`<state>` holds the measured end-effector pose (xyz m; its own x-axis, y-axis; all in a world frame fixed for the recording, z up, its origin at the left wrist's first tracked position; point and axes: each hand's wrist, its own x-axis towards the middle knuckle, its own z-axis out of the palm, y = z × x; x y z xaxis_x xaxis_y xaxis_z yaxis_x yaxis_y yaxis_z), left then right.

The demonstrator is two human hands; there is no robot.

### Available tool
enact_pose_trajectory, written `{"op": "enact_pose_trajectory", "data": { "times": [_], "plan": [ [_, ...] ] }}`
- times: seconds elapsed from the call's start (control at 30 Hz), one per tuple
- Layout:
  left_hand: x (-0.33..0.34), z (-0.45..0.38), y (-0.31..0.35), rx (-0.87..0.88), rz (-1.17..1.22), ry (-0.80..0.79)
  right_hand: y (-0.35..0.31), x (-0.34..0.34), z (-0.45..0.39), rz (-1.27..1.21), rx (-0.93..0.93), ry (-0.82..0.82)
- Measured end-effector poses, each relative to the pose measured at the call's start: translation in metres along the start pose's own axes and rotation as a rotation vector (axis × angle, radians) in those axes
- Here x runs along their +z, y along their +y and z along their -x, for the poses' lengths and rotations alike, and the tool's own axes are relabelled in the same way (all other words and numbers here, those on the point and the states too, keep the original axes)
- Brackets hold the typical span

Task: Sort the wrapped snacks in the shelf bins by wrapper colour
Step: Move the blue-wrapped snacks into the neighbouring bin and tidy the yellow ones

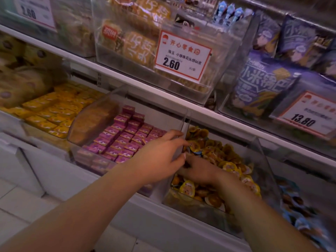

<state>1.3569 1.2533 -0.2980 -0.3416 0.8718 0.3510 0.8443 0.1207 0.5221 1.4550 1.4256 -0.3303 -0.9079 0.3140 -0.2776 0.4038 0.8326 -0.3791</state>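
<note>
The clear bin (265, 160) on the lower shelf holds several round snack cups with yellow lids (229, 167). My right hand (200, 171) rests in this pile, its fingers curled down among the cups and partly hidden. My left hand (161, 153) reaches over the clear divider (186, 124) from the pink bin's side, fingers apart. Its index fingertip touches a yellow-lidded cup with a blue rim (193, 146). To the left lie rows of square pink-wrapped snacks (123, 140). Further left is a bin of square yellow-wrapped snacks (52, 110).
Blue-wrapped round snacks (298, 213) fill the bin at far right. The upper shelf carries clear bins of orange packets (140, 46) and purple bags (261, 84), with price tags (181, 55) in front. A white shelf edge (127, 79) runs just above the lower bins.
</note>
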Motion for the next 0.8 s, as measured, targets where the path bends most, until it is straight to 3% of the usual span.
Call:
{"op": "enact_pose_trajectory", "data": {
  "times": [0.17,0.37,0.43,0.6,0.73,0.8],
  "plan": [
    [0.003,-0.002,-0.001,-0.001,0.009,0.031,-0.005,-0.006,-0.008,0.091,-0.016,-0.089],
    [0.005,-0.002,0.001,0.008,0.016,0.078,0.003,-0.021,0.006,-0.110,-0.075,-0.070],
    [0.005,-0.001,0.003,0.016,0.009,0.113,0.009,-0.033,0.017,-0.204,-0.095,0.025],
    [0.009,-0.004,0.023,0.124,-0.038,0.260,0.035,-0.065,0.059,-0.464,-0.033,0.439],
    [0.035,-0.006,0.049,0.221,0.056,0.225,0.051,-0.054,0.093,-0.802,0.015,0.533],
    [0.052,-0.008,0.062,0.095,0.245,0.173,0.053,-0.040,0.102,-0.879,-0.003,0.583]
  ]
}}
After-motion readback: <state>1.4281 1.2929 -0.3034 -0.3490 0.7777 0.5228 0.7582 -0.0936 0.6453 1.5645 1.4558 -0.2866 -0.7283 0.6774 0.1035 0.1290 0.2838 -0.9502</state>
